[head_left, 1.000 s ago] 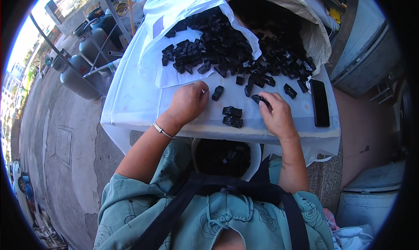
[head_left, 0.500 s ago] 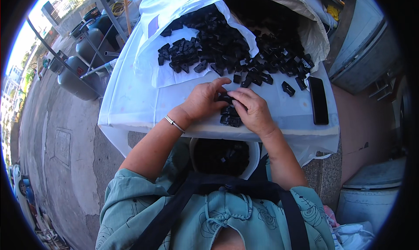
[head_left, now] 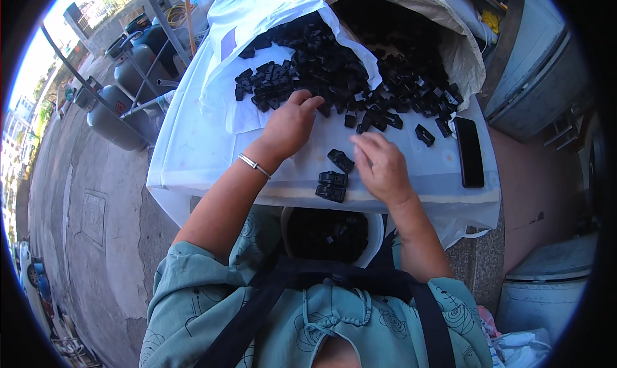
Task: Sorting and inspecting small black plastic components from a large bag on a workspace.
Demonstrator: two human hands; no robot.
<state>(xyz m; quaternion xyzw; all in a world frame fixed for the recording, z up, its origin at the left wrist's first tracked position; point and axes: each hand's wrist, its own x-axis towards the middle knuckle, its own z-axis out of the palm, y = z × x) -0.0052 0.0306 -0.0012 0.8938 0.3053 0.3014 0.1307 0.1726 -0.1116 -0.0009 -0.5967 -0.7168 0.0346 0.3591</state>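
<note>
My left hand (head_left: 290, 125) reaches to the near edge of a heap of small black plastic pieces (head_left: 273, 82). Its fingers are curled and closed against the pieces there; whatever lies between the fingertips is hidden. Over the table's near middle hovers my right hand (head_left: 384, 167), its fingers loosely stretched, slightly blurred, with nothing visible in them. Just left of its fingers, a single black piece (head_left: 340, 161) lies tilted on the white sheet. Below that, two black pieces (head_left: 331, 185) sit side by side near the table edge.
A white sheet (head_left: 212, 156) covers the table. More black pieces spill from an open sack (head_left: 472, 60) at the back right. A black phone (head_left: 470, 151) lies at the right edge. Under the front edge stands a white bucket (head_left: 379, 230) holding black pieces. Grey gas cylinders (head_left: 112, 114) stand left.
My hands have parted from the black piece they held together, which now lies on the sheet. The left hand has moved up and left to the heap; the right has moved slightly right.
</note>
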